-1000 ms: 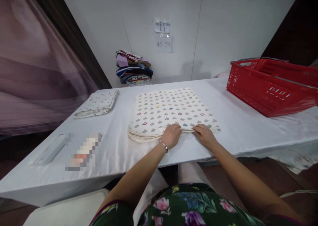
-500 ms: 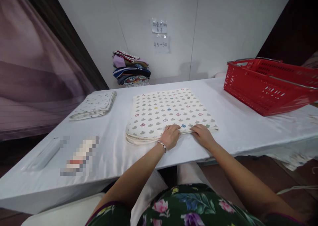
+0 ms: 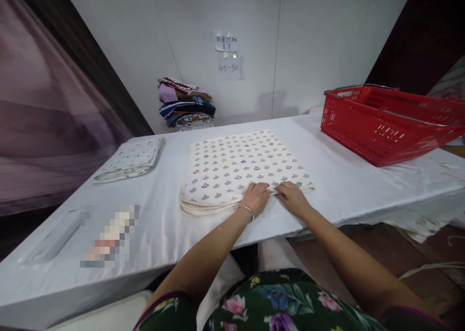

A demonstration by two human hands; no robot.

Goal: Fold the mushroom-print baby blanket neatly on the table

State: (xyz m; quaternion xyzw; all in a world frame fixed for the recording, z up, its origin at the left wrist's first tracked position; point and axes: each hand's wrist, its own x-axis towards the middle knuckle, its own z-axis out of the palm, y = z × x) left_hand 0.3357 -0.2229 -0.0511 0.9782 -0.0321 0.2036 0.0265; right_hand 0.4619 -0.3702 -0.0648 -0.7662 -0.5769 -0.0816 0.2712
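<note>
A folded cream cloth [image 3: 236, 166] with grey, red and blue printed motifs lies on the white-covered table in front of me. Its near left corner is rounded, and several layers show along the near edge. My left hand [image 3: 256, 197], with a bracelet at the wrist, grips that near edge right of its middle, fingers on top and thumb hidden. Close beside it on the right, my right hand [image 3: 292, 197] pinches the same edge. A small raised ridge of fabric shows by the fingers.
At the left lies another folded patterned cloth [image 3: 131, 159]. Stacked folded fabrics [image 3: 187, 105] stand by the wall. A red basket [image 3: 385, 127] sits at the right. A clear plastic packet [image 3: 54, 236] and a blurred-out item [image 3: 111, 236] rest near the left front.
My left hand has slid right along the cloth's near edge, closer to my right hand. The edge between them has lifted slightly. The whole view has shifted a little.
</note>
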